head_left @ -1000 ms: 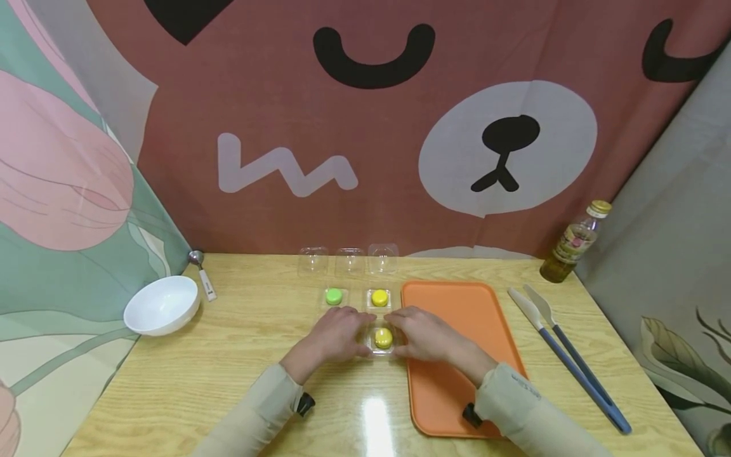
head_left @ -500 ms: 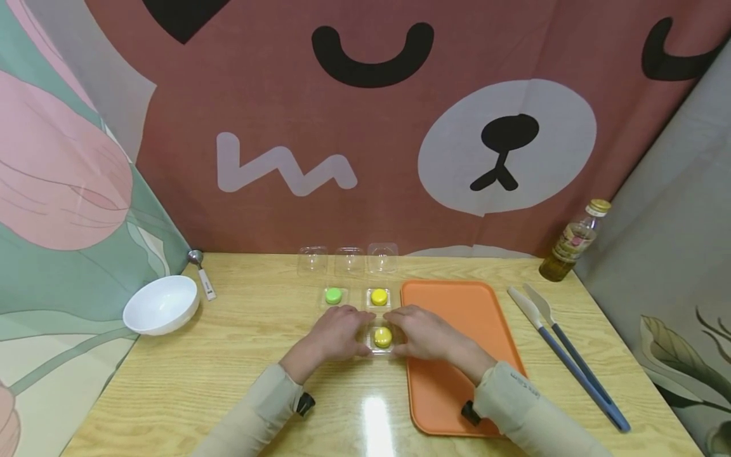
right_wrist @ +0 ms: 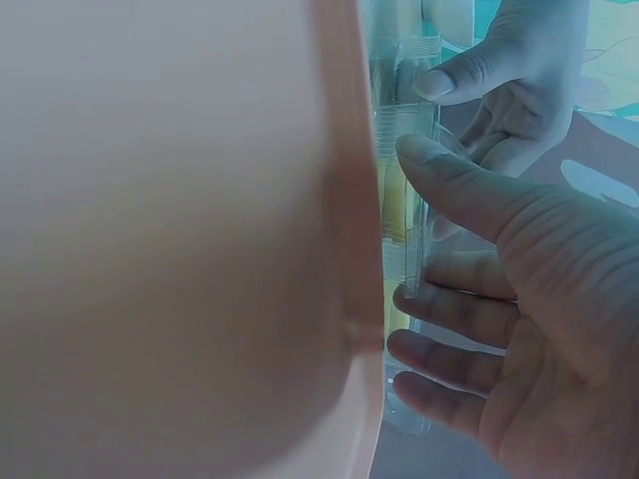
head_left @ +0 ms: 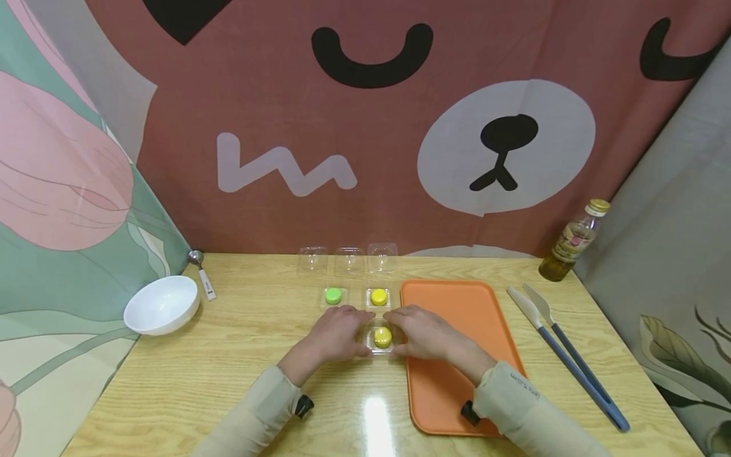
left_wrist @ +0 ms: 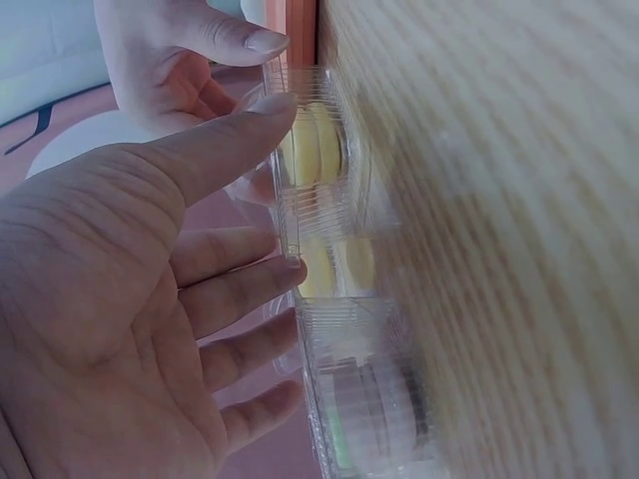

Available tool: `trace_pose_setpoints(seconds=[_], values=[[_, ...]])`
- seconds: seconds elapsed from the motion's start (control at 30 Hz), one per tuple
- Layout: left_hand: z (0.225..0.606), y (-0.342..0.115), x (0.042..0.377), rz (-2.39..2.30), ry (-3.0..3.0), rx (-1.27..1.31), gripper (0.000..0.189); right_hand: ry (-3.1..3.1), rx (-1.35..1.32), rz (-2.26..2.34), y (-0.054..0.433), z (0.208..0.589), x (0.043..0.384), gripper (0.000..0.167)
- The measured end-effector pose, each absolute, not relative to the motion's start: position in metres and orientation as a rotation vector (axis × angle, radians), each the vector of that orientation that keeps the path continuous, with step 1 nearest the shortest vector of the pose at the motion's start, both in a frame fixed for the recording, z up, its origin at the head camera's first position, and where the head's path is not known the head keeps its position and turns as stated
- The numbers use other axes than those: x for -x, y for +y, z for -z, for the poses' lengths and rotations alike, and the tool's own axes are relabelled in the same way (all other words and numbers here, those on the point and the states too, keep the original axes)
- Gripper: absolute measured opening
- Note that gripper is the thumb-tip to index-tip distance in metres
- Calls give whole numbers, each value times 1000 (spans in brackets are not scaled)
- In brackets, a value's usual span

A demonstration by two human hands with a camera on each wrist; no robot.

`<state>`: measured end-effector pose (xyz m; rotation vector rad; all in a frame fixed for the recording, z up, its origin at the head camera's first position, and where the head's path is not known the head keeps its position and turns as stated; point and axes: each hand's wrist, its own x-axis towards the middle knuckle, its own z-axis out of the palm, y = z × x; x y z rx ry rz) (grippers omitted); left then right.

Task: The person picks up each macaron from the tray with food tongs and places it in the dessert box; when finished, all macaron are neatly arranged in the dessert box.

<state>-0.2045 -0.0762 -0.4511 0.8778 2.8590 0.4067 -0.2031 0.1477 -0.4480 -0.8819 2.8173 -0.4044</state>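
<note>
In the head view a clear plastic box [head_left: 372,346] with a yellow macaron [head_left: 382,337] inside sits between my two hands. My left hand [head_left: 337,334] holds its left side, thumb at the front corner and index finger at the back corner. Opposite, my right hand [head_left: 425,334] holds the right side the same way. Both wrist views show thumb and index fingertips at the upper edge of the plastic, the other fingers loosely extended. Behind it lie a yellow macaron [head_left: 379,296] and a green macaron [head_left: 334,296], each in a clear plastic holder.
Three clear plastic pieces [head_left: 350,261] line the table's back edge. An orange tray [head_left: 451,406] lies at right, partly under my right forearm. Beyond it are long-handled tongs [head_left: 577,362] and a bottle [head_left: 571,244]. A white bowl [head_left: 162,304] and a scoop [head_left: 204,279] stand at left.
</note>
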Motion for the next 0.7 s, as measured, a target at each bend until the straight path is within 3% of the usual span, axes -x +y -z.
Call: trace_pose_setpoints(seconds=[0.5,0.7], values=[[439,-85,217,-460,2929,-964,65,2814,900,344,152,448,202,76],[436,-88,238,-491,2994,-859,75,2809,936,352,154,449,201,76]])
